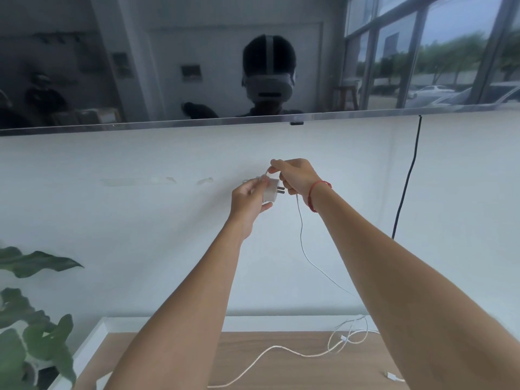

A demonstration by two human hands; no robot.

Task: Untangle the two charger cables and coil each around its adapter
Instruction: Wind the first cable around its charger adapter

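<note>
White cable (301, 237) is pinched between the fingertips (274, 165) of the right hand (295, 175), just above the adapter (270, 191). The left hand (247, 199) grips that adapter, fingers curled round its body, prongs pointing right. Both are raised in front of the wall.

Judged step: coiling this cable round its adapter, barely begun, since most of its length hangs down to the wooden table (253, 361). The next move calls for carrying the pinched run round the body while the left hand holds steady, taking up slack evenly.

Possible obstruction: on the table the hanging run meets a second cable (281, 351) in loose loops, and whether they are fully separated cannot be told. No second adapter is seen. A plant (36, 333) stands at left, and a black cord (405, 187) runs down the wall at right.
</note>
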